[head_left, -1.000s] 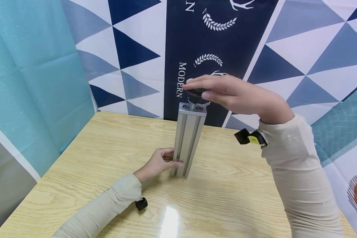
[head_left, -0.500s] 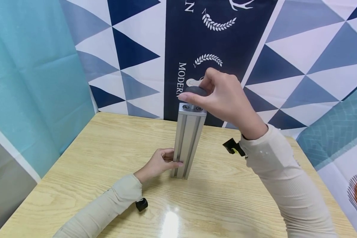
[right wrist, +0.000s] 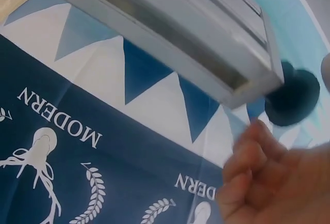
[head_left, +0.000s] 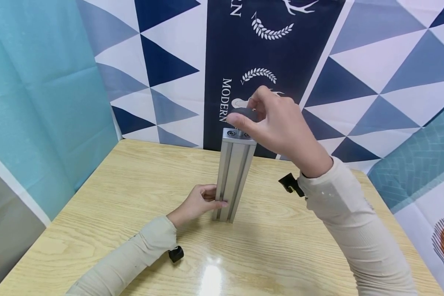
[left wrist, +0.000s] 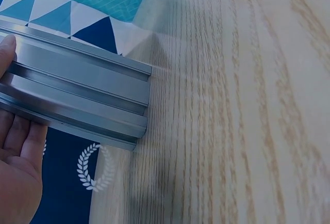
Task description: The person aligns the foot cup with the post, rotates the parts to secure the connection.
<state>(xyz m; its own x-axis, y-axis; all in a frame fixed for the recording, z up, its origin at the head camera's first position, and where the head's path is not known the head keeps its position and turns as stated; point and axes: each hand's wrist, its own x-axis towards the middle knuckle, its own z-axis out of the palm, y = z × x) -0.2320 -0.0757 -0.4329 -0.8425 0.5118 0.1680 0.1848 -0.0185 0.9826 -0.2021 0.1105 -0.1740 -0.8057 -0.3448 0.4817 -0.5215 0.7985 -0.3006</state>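
A silver aluminum extrusion post (head_left: 232, 176) stands upright on the wooden table, its grooved side facing me. On its top end plate, which carries screws, a short metal stem bears a round black knob (head_left: 246, 112). My left hand (head_left: 197, 202) grips the post low down, thumb on the front groove and fingers behind. In the left wrist view the lower end of the post (left wrist: 82, 84) meets the tabletop. My right hand (head_left: 279, 123) holds the knob between thumb and curled fingers. The right wrist view shows the knob (right wrist: 295, 99) between them, somewhat blurred.
The wood-grain table (head_left: 299, 246) reaches back to a patterned cloth (head_left: 177, 53) behind the post. A teal cloth (head_left: 40, 94) hangs along the left side. Small black devices are strapped at both wrists, such as the right wrist device (head_left: 290, 183).
My right hand lay flat over the knob, then turned and lowered its wrist, thumb and fingers coming round the knob. Its thumb has since shifted slightly right. The left hand and post stay put.
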